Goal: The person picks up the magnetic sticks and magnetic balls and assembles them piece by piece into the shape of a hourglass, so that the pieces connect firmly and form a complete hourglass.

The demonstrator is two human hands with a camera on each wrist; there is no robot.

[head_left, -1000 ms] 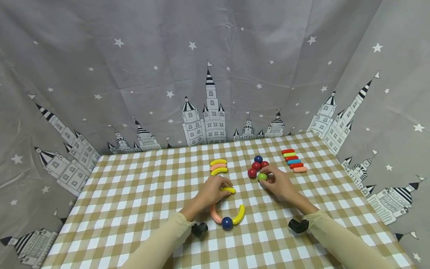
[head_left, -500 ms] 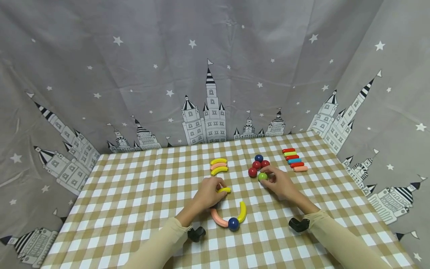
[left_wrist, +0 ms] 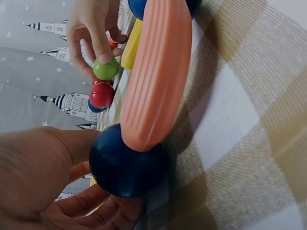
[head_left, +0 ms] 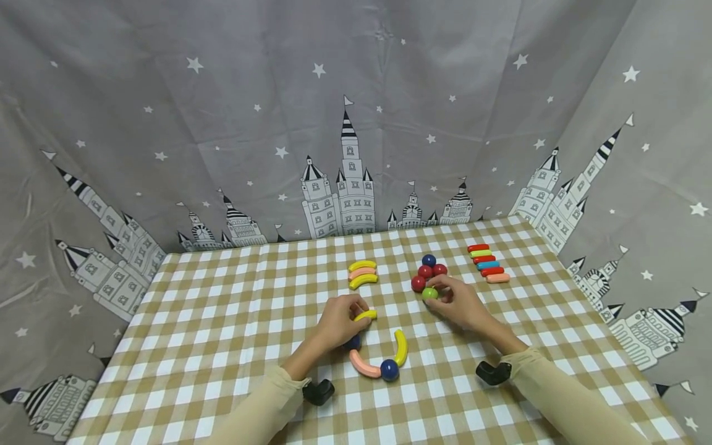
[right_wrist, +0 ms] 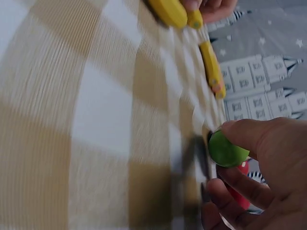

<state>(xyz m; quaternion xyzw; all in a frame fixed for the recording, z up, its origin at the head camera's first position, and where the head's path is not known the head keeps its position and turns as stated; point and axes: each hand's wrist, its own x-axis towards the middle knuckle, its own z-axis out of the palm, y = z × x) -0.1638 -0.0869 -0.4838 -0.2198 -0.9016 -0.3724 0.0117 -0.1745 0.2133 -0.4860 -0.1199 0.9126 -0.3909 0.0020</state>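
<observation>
In the head view my left hand (head_left: 339, 318) holds a yellow curved stick (head_left: 365, 314) of a ball-and-stick set. A dark blue ball (left_wrist: 127, 163) sits right by its fingers, joined to a pink curved stick (left_wrist: 158, 72). That stick meets another blue ball (head_left: 390, 370), which has a second yellow curved stick (head_left: 401, 348) on its other side. Together they make an open U on the cloth. Off to the right, my right hand (head_left: 461, 304) pinches a green ball (right_wrist: 226, 148) between thumb and finger, beside several red balls (head_left: 418, 283).
A checked cloth (head_left: 222, 346) covers the table. Yellow and pink curved sticks (head_left: 363, 272) lie in a stack behind my left hand. A blue ball (head_left: 429, 261) tops the red cluster. Several straight coloured sticks (head_left: 489, 264) line up at the back right. A grey curtain (head_left: 250, 93) hangs behind.
My left hand has shifted left and slightly toward me, and the linked U has turned, its lower blue ball sliding right. The right hand has moved the green ball slightly left.
</observation>
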